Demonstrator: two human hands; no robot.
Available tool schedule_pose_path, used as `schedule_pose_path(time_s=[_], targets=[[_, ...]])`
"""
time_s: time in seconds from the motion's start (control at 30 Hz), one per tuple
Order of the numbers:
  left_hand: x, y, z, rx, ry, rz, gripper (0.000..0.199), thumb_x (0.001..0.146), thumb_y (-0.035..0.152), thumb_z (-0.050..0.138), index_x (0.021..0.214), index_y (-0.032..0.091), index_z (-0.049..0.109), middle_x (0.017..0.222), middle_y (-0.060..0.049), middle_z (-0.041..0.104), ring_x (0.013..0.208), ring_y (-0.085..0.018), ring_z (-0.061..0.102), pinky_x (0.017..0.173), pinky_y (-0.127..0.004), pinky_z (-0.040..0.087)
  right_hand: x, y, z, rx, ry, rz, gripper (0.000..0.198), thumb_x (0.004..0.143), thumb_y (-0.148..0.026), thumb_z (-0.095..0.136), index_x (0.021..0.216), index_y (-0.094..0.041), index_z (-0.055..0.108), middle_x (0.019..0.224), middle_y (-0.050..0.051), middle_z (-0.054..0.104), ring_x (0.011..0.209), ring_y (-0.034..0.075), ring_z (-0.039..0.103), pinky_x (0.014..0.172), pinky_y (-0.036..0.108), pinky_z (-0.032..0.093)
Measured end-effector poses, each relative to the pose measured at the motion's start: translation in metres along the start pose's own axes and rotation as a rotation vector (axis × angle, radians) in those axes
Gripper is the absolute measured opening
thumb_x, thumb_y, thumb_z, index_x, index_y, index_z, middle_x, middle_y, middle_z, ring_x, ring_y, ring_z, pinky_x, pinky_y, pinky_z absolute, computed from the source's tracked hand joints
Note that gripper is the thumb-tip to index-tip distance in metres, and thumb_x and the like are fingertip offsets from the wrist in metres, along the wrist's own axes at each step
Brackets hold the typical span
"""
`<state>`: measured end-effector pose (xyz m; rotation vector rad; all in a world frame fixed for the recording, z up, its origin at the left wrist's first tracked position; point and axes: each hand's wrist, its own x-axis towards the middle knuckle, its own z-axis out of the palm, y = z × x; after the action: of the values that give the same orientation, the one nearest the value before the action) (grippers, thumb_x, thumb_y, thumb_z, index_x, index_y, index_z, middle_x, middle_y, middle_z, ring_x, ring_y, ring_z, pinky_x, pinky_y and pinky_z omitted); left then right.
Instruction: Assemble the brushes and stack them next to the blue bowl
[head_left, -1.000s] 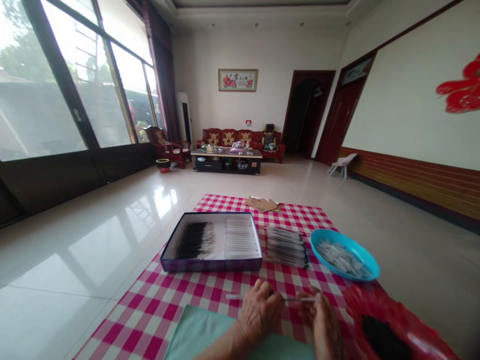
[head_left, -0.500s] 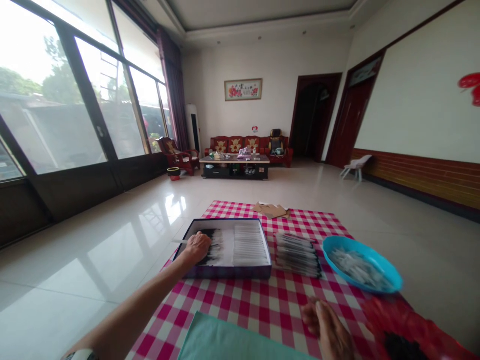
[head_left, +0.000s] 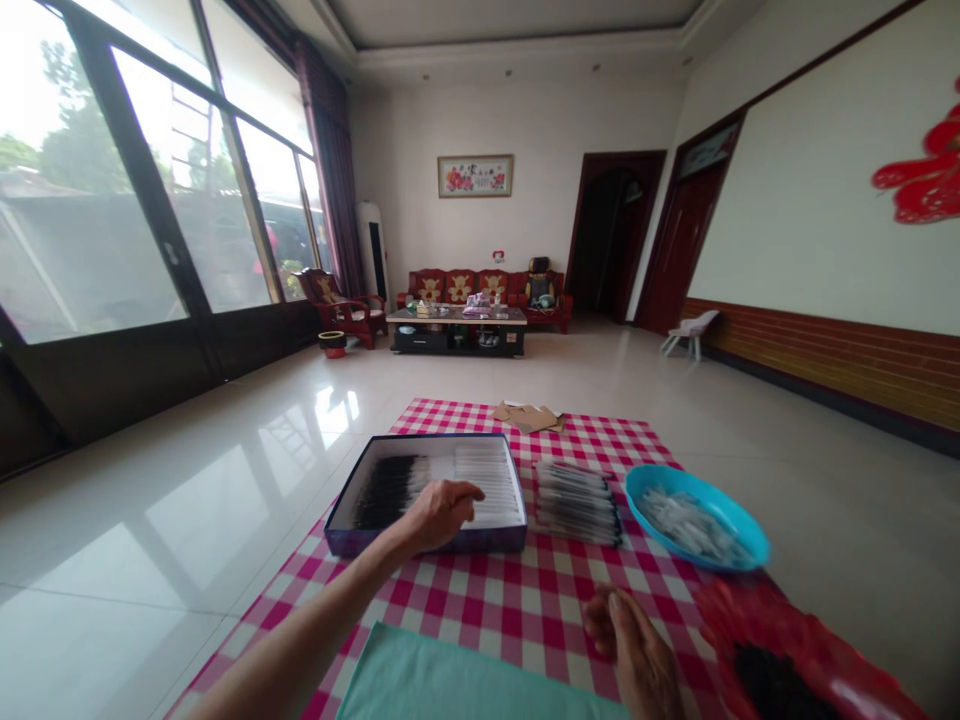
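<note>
My left hand (head_left: 441,514) hovers over the front of a shallow dark-blue box (head_left: 427,543). Its index finger stretches to the right, and no object shows in it. Inside the box lie a row of black-ended pens (head_left: 386,490) on the left and clear, whitish tubes (head_left: 491,480) on the right, partly behind the hand. My right hand (head_left: 634,640) is closed above the checked cloth, thumb on top; what it holds, if anything, is hidden. Between the box and a blue basin lies a stack of clear pens with dark ends (head_left: 576,505).
The blue basin (head_left: 757,540) holds many small translucent pieces. A red bag or dish (head_left: 840,650) with black pieces lies front right. A folded green cloth (head_left: 465,680) is nearest me, and cardboard pieces (head_left: 529,416) lie at the far edge of the checked tablecloth (head_left: 450,625).
My left hand has moved right from the left end of the box, and the white stick beside it no longer shows. My right hand stays closed. The view has turned slightly right.
</note>
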<state>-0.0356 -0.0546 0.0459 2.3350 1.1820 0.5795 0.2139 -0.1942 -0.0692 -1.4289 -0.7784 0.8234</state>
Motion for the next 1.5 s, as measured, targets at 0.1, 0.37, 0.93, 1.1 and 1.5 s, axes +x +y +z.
schedule_pose_path(time_s=[0.1, 0.37, 0.93, 1.1, 1.5], targets=[[-0.007, 0.029, 0.024, -0.85, -0.003, -0.005, 0.026, 0.081, 0.033, 0.052, 0.096, 0.014, 0.06, 0.081, -0.006, 0.068, 0.073, -0.015, 0.061, 0.067, -0.025, 0.045, -0.005, -0.004, 0.001, 0.044, -0.028, -0.04, 0.05, 0.072, -0.063, 0.055, 0.093, -0.018, 0.061, 0.077, 0.004, 0.07, 0.066, 0.02, 0.065, 0.057, 0.029, 0.053], [-0.022, 0.037, 0.074, -1.38, 0.234, -0.313, 0.031, 0.063, 0.033, 0.074, 0.08, 0.017, 0.055, 0.084, -0.005, 0.069, 0.071, -0.012, 0.061, 0.064, -0.021, 0.044, -0.012, -0.005, 0.003, 0.05, -0.149, -0.066, 0.046, 0.08, -0.058, 0.049, 0.09, -0.017, 0.066, 0.077, 0.008, 0.072, 0.067, 0.022, 0.066, 0.061, 0.03, 0.052], [-0.041, 0.058, 0.119, 0.255, 0.275, 0.339, 0.01, 0.085, 0.022, 0.052, 0.09, 0.022, 0.061, 0.082, -0.003, 0.062, 0.077, -0.018, 0.052, 0.074, -0.034, 0.036, -0.008, -0.011, 0.007, 0.102, -0.16, -0.063, 0.03, 0.07, -0.045, 0.069, 0.082, -0.018, 0.066, 0.062, -0.001, 0.061, 0.058, 0.014, 0.054, 0.055, 0.023, 0.045], [-0.037, 0.058, 0.143, 0.322, 0.343, 0.325, 0.012, 0.088, 0.022, 0.048, 0.081, 0.023, 0.058, 0.071, -0.001, 0.057, 0.068, -0.017, 0.048, 0.066, -0.031, 0.032, -0.011, -0.019, 0.009, 0.136, -0.098, 0.042, 0.033, 0.067, -0.051, 0.068, 0.074, -0.019, 0.063, 0.057, -0.001, 0.06, 0.052, 0.013, 0.053, 0.048, 0.022, 0.041], [-0.034, 0.048, 0.158, 0.113, 0.225, 0.333, 0.029, 0.094, 0.029, 0.035, 0.078, 0.019, 0.057, 0.067, 0.0, 0.058, 0.06, -0.012, 0.05, 0.057, -0.025, 0.03, -0.004, -0.015, 0.0, 0.073, -0.148, -0.016, 0.029, 0.074, -0.047, 0.063, 0.077, -0.018, 0.063, 0.062, -0.001, 0.061, 0.056, 0.013, 0.053, 0.052, 0.022, 0.043]])
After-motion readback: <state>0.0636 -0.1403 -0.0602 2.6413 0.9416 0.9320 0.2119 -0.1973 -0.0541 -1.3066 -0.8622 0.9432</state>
